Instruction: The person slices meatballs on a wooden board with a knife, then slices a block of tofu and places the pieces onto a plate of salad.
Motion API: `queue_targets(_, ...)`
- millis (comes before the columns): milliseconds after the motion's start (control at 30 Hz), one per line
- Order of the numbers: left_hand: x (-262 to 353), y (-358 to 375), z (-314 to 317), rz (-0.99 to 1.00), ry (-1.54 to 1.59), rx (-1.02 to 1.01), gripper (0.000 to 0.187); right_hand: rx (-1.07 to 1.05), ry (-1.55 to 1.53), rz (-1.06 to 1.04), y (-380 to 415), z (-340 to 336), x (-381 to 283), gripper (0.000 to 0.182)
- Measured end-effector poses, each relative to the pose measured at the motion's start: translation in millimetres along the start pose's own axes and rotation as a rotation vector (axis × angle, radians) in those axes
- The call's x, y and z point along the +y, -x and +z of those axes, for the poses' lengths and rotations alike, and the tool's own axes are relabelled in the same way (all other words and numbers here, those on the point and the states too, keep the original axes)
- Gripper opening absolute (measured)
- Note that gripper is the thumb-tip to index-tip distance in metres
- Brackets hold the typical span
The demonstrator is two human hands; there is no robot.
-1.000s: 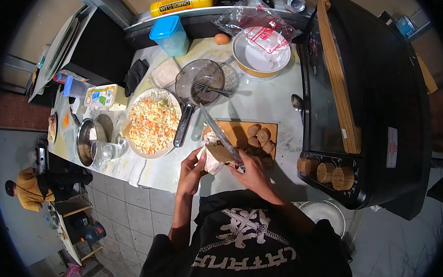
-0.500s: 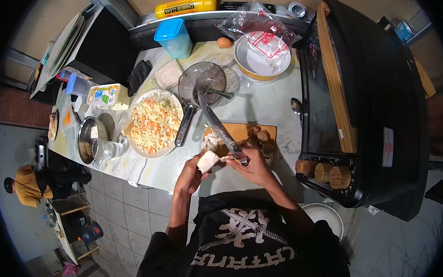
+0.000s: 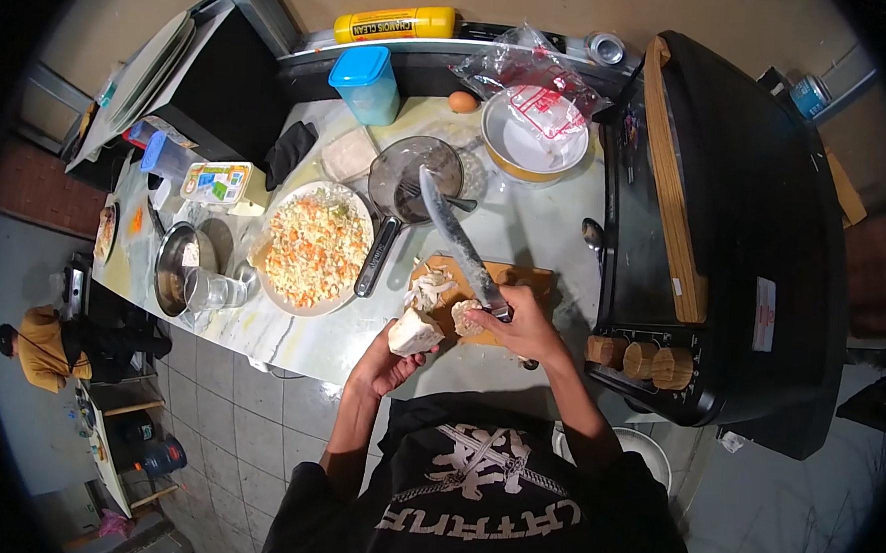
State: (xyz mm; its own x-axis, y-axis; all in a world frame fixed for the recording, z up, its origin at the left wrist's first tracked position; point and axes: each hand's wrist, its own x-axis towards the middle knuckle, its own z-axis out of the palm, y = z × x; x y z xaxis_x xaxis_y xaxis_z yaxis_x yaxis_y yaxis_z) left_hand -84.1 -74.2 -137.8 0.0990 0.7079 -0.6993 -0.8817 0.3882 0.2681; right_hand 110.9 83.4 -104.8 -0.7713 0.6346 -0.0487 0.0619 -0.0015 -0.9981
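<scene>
My left hand (image 3: 383, 366) grips a pale, off-white chunk of food (image 3: 415, 334) with flat cut sides, at the front edge of the cutting board. In my right hand (image 3: 526, 327) is a long knife (image 3: 457, 245), its stained blade pointing up and away to the left. The right fingers also pinch a round, rough, pale slice (image 3: 468, 318) beside the handle. Beneath the hands lies the wooden cutting board (image 3: 537, 279), with white shreds (image 3: 428, 289) on its left part.
A plate of chopped orange and white food (image 3: 316, 248) stands left. Behind are a glass pan (image 3: 431, 158) with a fork, a bowl (image 3: 533, 149) under a plastic bag, and an egg (image 3: 462, 102). A black oven (image 3: 736, 222) borders the right; a person (image 3: 43, 348) is far left.
My hands have moved apart: the knife and slice shifted right, off the pale chunk, which is tilted differently in my left hand. The camera view has shifted slightly.
</scene>
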Motion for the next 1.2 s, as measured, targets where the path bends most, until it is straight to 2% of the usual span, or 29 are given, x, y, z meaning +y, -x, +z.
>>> queue_targets(67,0,2,5,0.014,-0.015,0.009,0.048,-0.023,0.069,0.048,-2,-1,0,0.021)
queue_targets(133,-2,3,2,0.028,-0.028,0.020,0.046,0.142,-0.047,-0.046,-4,4,-3,0.017)
queue_targets(200,-3,0,-8,0.110,-0.185,0.053,0.044,0.178,-0.056,0.001,-3,1,-14,0.017)
queue_targets(300,5,19,33,0.224,-0.256,0.042,0.038,0.254,-0.045,0.026,-4,-3,-9,0.017)
queue_targets(367,6,20,33,0.241,-0.292,0.015,0.034,0.264,-0.024,0.241,-3,-6,-7,0.020)
queue_targets(567,-1,11,15,0.329,-0.284,0.029,0.032,0.305,-0.066,0.182,-7,16,7,0.016)
queue_targets(633,-4,5,6,0.444,-0.396,-0.026,0.029,0.303,-0.077,0.193,-10,19,12,0.015)
queue_targets(767,-4,4,12,0.470,-0.424,0.001,0.025,0.317,-0.124,0.179,-11,22,20,0.018)
queue_targets(833,-3,5,13,0.461,-0.558,-0.025,0.022,0.300,-0.109,0.170,-11,22,19,0.018)
queue_targets(867,-2,5,14,0.463,-0.554,-0.023,0.022,0.300,-0.111,0.167,-11,23,19,0.018)
queue_targets(933,0,7,23,0.703,-0.886,-0.112,0.026,0.294,-0.111,0.164,-11,24,16,0.018)
queue_targets(967,2,10,26,0.704,-0.883,-0.107,0.026,0.277,-0.114,0.163,-11,24,14,0.016)
queue_targets(1033,5,14,30,0.747,-0.995,-0.232,0.036,0.257,-0.116,0.164,-9,25,14,0.014)
queue_targets(1167,6,21,41,0.796,-1.183,-0.240,0.042,0.207,-0.165,0.156,-7,25,15,0.013)
queue_targets(1200,3,24,49,0.852,-1.231,-0.157,0.045,0.195,-0.185,0.159,-7,25,15,0.012)
